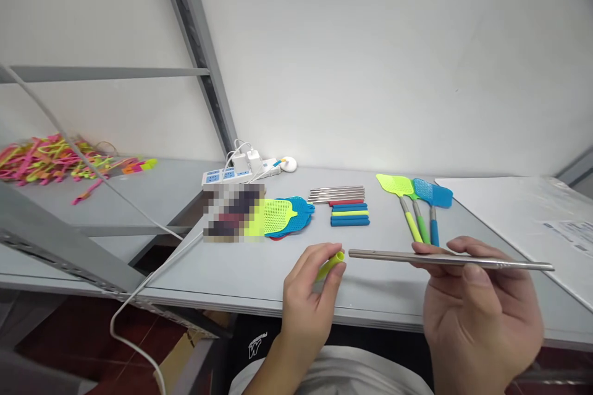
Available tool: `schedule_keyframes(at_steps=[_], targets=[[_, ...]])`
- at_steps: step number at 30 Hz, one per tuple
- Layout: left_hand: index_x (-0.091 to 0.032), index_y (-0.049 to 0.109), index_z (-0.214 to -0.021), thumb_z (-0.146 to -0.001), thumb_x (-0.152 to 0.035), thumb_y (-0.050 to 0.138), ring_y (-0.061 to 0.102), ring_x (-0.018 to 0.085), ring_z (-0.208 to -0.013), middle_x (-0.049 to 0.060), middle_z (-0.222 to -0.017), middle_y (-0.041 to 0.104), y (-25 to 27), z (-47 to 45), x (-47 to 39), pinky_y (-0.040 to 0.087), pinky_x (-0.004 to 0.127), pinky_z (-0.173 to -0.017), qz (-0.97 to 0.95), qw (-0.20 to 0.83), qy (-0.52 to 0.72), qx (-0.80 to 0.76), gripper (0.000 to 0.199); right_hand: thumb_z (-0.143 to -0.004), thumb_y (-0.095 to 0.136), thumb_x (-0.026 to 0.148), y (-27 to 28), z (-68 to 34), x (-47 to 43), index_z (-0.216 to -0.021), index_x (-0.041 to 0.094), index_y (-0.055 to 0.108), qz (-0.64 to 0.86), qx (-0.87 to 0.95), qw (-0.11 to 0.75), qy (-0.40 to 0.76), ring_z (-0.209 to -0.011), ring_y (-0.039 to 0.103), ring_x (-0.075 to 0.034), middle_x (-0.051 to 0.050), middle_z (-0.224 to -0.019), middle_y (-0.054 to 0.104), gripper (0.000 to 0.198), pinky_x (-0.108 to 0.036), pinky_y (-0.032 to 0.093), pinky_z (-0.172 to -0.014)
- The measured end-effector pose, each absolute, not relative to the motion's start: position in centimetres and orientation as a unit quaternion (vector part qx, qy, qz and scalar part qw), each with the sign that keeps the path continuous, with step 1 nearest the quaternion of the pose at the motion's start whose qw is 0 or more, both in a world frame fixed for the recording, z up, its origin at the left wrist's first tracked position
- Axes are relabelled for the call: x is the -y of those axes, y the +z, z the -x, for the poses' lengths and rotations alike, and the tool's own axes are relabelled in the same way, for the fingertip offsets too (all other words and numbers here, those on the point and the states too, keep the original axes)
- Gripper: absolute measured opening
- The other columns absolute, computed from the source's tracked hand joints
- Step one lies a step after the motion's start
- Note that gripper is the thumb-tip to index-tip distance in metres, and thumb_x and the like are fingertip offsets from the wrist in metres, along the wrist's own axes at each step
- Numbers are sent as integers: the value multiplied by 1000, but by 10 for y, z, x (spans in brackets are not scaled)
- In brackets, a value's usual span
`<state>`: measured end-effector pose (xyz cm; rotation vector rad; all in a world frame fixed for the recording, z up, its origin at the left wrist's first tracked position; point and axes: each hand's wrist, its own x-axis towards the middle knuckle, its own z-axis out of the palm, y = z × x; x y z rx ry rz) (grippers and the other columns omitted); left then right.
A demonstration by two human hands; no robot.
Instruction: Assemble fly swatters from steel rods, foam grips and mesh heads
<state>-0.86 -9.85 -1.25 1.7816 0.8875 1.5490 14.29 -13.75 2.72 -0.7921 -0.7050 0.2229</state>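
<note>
My left hand [308, 296] is closed around a yellow-green handle sleeve [328, 267], its open round end facing right. Between the thumb and fingers of my right hand [482, 302] lies a metal rod [393, 255], held nearly level. The rod's left tip is close to the sleeve's mouth, with a small gap between them. Beyond my hands, several metal rods [337, 194] lie side by side above a row of blue, red and yellow-green sleeves [349, 220]. Flyswatter heads [273, 217] in yellow-green and blue are stacked to the left. Three whole flyswatters [417, 197] lie fanned out near my right hand.
A white power strip [217, 178] with plugs stands at the table's back. A white cable [139, 290] hangs down the left side past a grey shelf post [199, 43]. Colourful plastic pieces [50, 160] are heaped far left. Plastic-wrapped white sheet [519, 216] covers the right side.
</note>
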Motion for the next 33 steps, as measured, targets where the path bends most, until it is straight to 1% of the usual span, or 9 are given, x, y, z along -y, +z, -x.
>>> schedule_keyframes(at_steps=[5,10,15,17,22,26,28,31,33], targets=[[-26,62,-117,-94,-15,56,65,16,-99,4,-108,67,-13,10,99,53,27,-87,-704,303,546,-337,26,-85,63,16,26,-141,139,-97,19,64,382,343,852,104,-70,73,-21,-1,-100,59,12,-45,57,-78],[-29,57,-122,-94,-14,56,66,14,-99,1,-107,69,-17,10,100,53,26,-89,-710,305,535,-343,32,-85,63,15,24,-138,139,-95,19,63,375,355,851,96,-70,72,-20,0,-98,59,11,-45,56,-78],[-34,53,-127,-94,-12,57,65,12,-101,-2,-108,70,-20,10,98,51,25,-90,-710,283,546,-343,40,-89,60,18,21,-144,141,-97,19,62,378,387,829,144,-76,72,-21,-1,-91,60,8,-43,59,-75],[-33,52,-130,-93,-10,57,65,12,-99,-1,-106,70,-20,9,98,51,26,-89,-728,269,543,-321,44,-90,59,18,19,-147,143,-98,20,61,391,409,807,167,-79,72,-21,-1,-92,60,9,-43,59,-77],[-27,51,-132,-89,-6,60,63,14,-88,2,-100,70,-20,4,97,49,31,-82,-782,213,538,-230,49,-91,58,16,13,-150,148,-101,24,60,410,533,698,247,-92,69,-21,-3,-94,63,12,-39,57,-81],[-28,49,-135,-88,-6,62,63,16,-91,3,-103,71,-16,12,95,46,34,-87,-781,203,544,-230,53,-93,56,16,10,-156,149,-101,25,58,397,536,687,288,-95,68,-22,-4,-97,65,12,-42,56,-85],[-28,51,-134,-90,-12,62,64,16,-93,2,-102,72,-11,20,94,45,34,-90,-756,232,555,-259,48,-93,56,18,8,-159,147,-100,25,58,385,502,707,317,-93,70,-22,-3,-96,65,9,-42,56,-84],[-25,59,-122,-98,-29,50,65,17,-90,3,-95,73,-2,30,94,43,34,-92,-659,332,598,-312,26,-95,54,19,4,-160,143,-98,24,57,348,458,732,365,-90,71,-22,-2,-93,64,7,-43,56,-84],[-21,64,-111,-101,-41,38,65,18,-84,5,-88,73,4,32,95,44,35,-90,-581,431,616,-312,33,-95,53,19,1,-156,141,-97,25,57,325,462,723,398,-90,71,-21,-1,-93,64,7,-43,56,-85]])
